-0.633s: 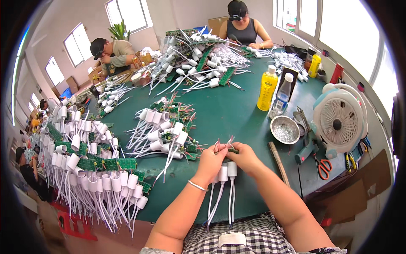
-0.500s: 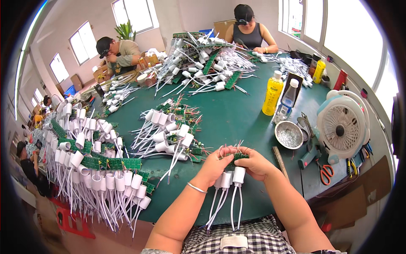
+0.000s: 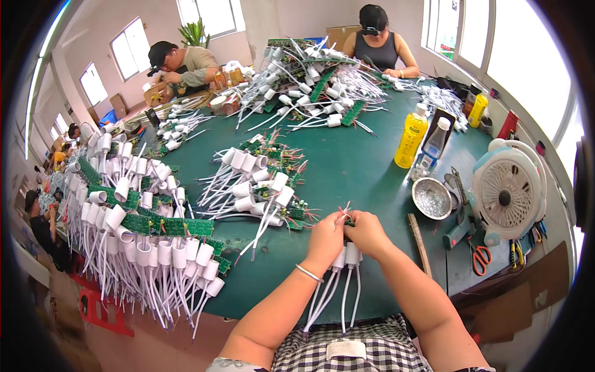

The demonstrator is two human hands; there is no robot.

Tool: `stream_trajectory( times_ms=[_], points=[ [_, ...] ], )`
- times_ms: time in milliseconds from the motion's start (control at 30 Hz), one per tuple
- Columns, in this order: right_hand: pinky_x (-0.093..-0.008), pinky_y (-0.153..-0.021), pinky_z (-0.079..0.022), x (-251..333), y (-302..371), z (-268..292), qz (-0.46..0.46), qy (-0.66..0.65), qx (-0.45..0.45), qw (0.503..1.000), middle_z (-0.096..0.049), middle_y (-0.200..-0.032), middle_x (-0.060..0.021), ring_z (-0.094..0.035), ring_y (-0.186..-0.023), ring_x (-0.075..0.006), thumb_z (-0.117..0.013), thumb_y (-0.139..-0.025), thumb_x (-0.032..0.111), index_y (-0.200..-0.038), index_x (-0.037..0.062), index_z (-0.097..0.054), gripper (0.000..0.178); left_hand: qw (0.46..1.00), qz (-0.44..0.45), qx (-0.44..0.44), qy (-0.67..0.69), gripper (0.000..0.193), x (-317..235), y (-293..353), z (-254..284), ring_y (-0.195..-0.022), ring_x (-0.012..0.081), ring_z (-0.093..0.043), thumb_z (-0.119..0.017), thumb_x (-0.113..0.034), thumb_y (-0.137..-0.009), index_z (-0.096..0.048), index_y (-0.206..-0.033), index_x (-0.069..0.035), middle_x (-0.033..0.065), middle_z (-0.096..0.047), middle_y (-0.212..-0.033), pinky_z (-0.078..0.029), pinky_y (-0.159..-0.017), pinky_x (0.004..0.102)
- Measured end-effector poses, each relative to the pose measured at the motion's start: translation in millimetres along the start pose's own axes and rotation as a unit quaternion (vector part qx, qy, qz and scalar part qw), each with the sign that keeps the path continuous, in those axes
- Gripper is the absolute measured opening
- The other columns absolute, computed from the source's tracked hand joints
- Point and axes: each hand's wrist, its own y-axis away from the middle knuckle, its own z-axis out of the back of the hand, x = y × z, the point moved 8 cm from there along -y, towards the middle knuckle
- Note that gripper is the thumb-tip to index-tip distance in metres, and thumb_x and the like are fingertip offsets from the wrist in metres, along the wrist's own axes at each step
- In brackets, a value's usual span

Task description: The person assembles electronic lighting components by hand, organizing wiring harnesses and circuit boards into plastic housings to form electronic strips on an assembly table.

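While the two earlier views had both hands a little further out on the green counter, they now sit nearer the counter's near edge, and the white sockets hang lower over that edge, their white leads trailing down toward the checked apron. Left hand is closed in a pinch around the small green circuit board and its red and white wire ends; right hand is closed on the same piece from the other side, fingers curled over it. Hands touch each other over the board. Exactly which fingertips grip the wires is probably not readable, since the knuckles cover them.

Judging from this, the work is still at the same piece: same board, same pair of sockets, only drawn closer and turned a bit, so the assembly step looks unfinished rather than handed off.

Just left of the hands lies a loose pile of finished sockets with boards. Further left, long strips of green boards with sockets drape over the counter's edge. Right of the hands: a wooden stick, a small metal bowl, a white desk fan, red-handled scissors. Behind those stand a yellow bottle and a clear bottle. Two other people work at the far side.
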Motion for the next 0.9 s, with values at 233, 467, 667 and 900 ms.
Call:
stream_trajectory(
  times_ms=[233, 467, 667, 900],
  points=[
    [-0.0278, -0.078, -0.047, 8, 19, -6, -0.085, -0.278, 0.175, 0.941, -0.063, -0.095, -0.005, -0.058, -0.085, -0.0124, -0.069, -0.077, 0.007, -0.111, 0.0008, -0.06, 0.035, 0.895, 0.036, 0.205, 0.393, 0.048, 3, 8, -9, -0.126, 0.0173, -0.038, -0.039, -0.025, -0.099, -0.03, -0.138, 0.002, 0.0111, -0.039, -0.139, -0.03, -0.105, 0.0291],
    [-0.0285, -0.075, -0.049, -9, 15, -18, -0.121, -0.391, 0.224, 0.884, -0.063, -0.093, -0.0049, -0.06, -0.082, -0.0133, -0.065, -0.08, 0.004, -0.105, 0.0035, -0.061, 0.026, 0.921, -0.038, 0.21, 0.325, 0.047, 0, 5, -7, -0.128, 0.0182, -0.036, -0.04, -0.024, -0.099, -0.031, -0.137, 0.002, 0.0116, -0.037, -0.14, -0.028, -0.106, 0.0307],
    [-0.0301, -0.067, -0.051, -6, 18, -18, -0.145, -0.457, 0.195, 0.856, -0.063, -0.09, -0.0051, -0.061, -0.077, -0.0144, -0.065, -0.08, 0.003, -0.101, 0.0041, -0.06, 0.021, 0.957, -0.076, 0.147, 0.24, 0.04, -4, 7, -1, -0.121, 0.0181, -0.044, -0.041, -0.02, -0.098, -0.041, -0.133, 0.0, 0.0106, -0.047, -0.132, -0.033, -0.103, 0.0302],
    [-0.027, -0.064, -0.048, -1, 20, -6, -0.058, -0.223, 0.127, 0.965, -0.064, -0.083, -0.0048, -0.057, -0.07, -0.0101, -0.068, -0.08, 0.012, -0.099, 0.0001, -0.064, 0.023, 0.97, -0.091, 0.128, 0.184, 0.039, -9, 12, -2, -0.118, 0.023, -0.049, -0.04, -0.02, -0.098, -0.043, -0.131, 0.001, 0.0154, -0.048, -0.132, -0.037, -0.1, 0.0306]
  ],
)
